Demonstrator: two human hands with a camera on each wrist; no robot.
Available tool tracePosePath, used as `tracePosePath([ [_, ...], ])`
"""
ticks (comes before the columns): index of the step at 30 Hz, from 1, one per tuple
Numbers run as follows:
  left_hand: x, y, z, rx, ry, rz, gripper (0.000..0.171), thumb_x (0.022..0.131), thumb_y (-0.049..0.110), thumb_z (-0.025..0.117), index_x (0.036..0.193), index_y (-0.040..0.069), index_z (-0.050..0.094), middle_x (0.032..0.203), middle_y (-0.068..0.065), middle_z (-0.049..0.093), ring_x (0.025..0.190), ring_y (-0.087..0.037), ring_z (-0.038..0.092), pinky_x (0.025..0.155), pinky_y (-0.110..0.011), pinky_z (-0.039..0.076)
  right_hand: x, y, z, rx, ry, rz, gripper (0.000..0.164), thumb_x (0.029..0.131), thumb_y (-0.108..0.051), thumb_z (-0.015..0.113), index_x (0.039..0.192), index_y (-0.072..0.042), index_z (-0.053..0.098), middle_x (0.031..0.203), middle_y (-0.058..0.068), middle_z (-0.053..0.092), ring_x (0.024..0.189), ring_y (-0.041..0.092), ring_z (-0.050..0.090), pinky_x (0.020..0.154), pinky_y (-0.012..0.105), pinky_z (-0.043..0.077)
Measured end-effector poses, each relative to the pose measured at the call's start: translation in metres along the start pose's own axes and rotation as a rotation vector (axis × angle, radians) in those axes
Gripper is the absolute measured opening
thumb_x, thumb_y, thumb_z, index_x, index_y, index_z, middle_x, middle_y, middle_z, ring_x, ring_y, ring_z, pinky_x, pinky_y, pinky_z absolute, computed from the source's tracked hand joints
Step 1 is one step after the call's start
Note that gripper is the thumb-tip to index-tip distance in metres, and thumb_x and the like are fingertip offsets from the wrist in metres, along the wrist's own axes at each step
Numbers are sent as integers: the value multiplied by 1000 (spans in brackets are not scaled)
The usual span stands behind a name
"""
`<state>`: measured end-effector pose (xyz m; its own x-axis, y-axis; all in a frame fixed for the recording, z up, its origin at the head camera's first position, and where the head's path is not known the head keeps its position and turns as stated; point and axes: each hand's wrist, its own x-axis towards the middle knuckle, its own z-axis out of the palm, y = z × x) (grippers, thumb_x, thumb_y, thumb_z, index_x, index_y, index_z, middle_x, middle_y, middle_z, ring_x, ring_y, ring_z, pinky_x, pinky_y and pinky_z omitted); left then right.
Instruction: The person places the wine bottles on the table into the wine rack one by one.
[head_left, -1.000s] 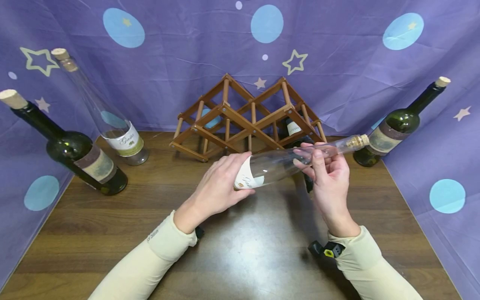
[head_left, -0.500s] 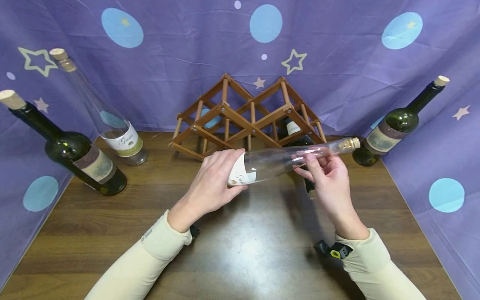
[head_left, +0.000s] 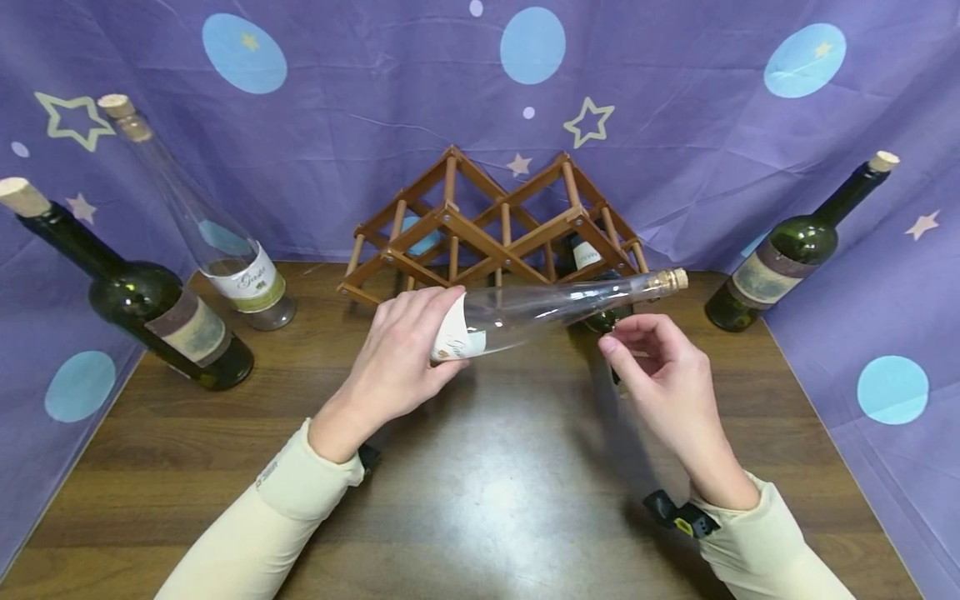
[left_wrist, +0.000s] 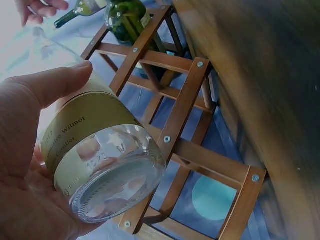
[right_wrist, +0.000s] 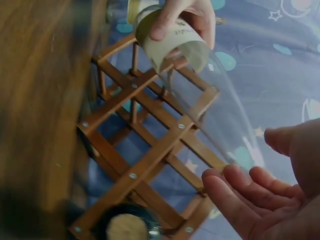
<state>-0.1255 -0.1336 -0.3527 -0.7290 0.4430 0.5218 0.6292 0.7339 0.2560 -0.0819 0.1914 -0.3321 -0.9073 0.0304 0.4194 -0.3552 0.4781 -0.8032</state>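
Note:
My left hand (head_left: 397, 350) grips a clear glass wine bottle (head_left: 532, 317) around its labelled lower part. The bottle lies nearly level above the table, its corked neck toward the right and its base in the palm. In the left wrist view the thumb lies along the bottle, whose round base (left_wrist: 120, 187) shows. My right hand (head_left: 675, 392) is off the bottle, below its neck, fingers loosely bent and holding nothing. Behind the bottle stands a wooden lattice wine rack (head_left: 508, 263). A dark green bottle (head_left: 602, 321) lies in its right side, its cork (right_wrist: 126, 229) facing outward.
At left stand a corked green bottle (head_left: 138, 292) and a corked clear bottle (head_left: 251, 283). Another green bottle (head_left: 806, 242) stands at the right, near the purple curtain (head_left: 675, 100) that surrounds the wooden table (head_left: 480, 500).
My right hand has let go of the bottle's neck and dropped slightly below it. My left hand has carried the bottle leftward.

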Motion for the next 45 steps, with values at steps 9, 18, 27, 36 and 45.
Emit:
tracePosePath([
  [9, -5, -2, -3, 51, -4, 32, 94, 74, 25, 99, 153, 9, 51, 139, -13, 61, 124, -40, 55, 103, -58, 43, -6, -12, -7, -130, 20, -304, 25, 89, 2, 83, 111, -3, 73, 104, 2, 75, 94, 11, 72, 89, 18, 56],
  [18, -12, -3, -7, 123, -18, 98, 93, 73, 24, 99, 152, 9, 52, 137, -12, 61, 122, -38, 56, 105, -59, 42, -3, -9, -12, -278, -7, -505, 40, 103, -30, 69, 128, 1, 70, 123, 12, 72, 114, 30, 67, 107, 28, 47],
  [27, -17, -2, -9, 174, -51, 165, 86, 78, 23, 95, 152, 9, 54, 139, -13, 61, 121, -39, 57, 105, -55, 44, 1, 5, -15, -524, -202, -562, 59, 91, -17, 82, 143, 1, 60, 137, 19, 64, 125, 38, 62, 107, 51, 49],
  [36, -19, -3, -11, 205, -68, 220, 84, 76, 21, 95, 150, 9, 55, 139, -12, 61, 123, -39, 55, 107, -53, 43, -6, 18, -5, -610, -327, -647, 59, 89, -10, 85, 141, 5, 61, 124, 20, 70, 105, 40, 72, 89, 54, 59],
  [45, -20, -5, -11, 202, -83, 271, 82, 78, 20, 94, 150, 11, 56, 138, -11, 62, 124, -38, 56, 110, -53, 42, -13, 28, -2, -561, -431, -637, 55, 90, -7, 84, 136, 8, 59, 113, 17, 71, 101, 32, 70, 89, 48, 59],
])
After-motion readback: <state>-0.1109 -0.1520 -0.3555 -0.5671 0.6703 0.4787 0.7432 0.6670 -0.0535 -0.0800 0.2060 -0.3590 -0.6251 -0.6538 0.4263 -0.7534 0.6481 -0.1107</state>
